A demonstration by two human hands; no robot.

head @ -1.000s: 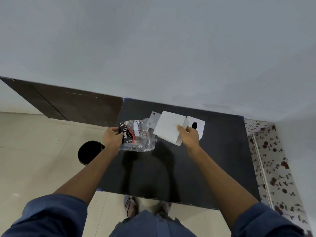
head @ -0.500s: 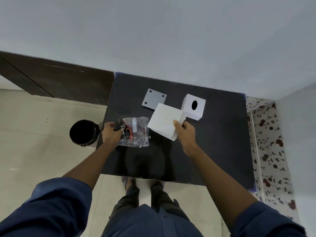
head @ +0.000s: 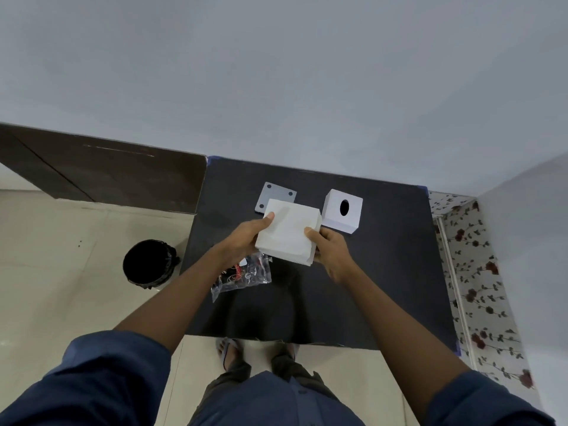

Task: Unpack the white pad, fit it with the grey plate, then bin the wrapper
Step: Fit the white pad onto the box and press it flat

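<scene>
White pad (head: pixel 289 233) out of its packaging, held above the black table (head: pixel 384 272) by both hands. Left hand (head: pixel 242 241) grips the pad's left edge, thumb on top; right hand (head: pixel 330 253) closes on its near-right corner. Pad sits level, overlapping the near edge of the grey plate (head: pixel 272 195) from this view; whether they touch, cannot tell.

Grey plate lies flat at the far side of the table, dark holes at its visible corners. A white box (head: pixel 342 215) with an oval opening stands just right of it.

Wrapper (head: pixel 242 276), clear with printed markings, lies loose on the table under the left forearm, in nobody's grip. Black bin (head: pixel 149 262) on the floor left of the table.

Judgement: unpacking done. Fitting pad to plate is the step in hand, not yet finished. Wrapper not yet binned.
</scene>
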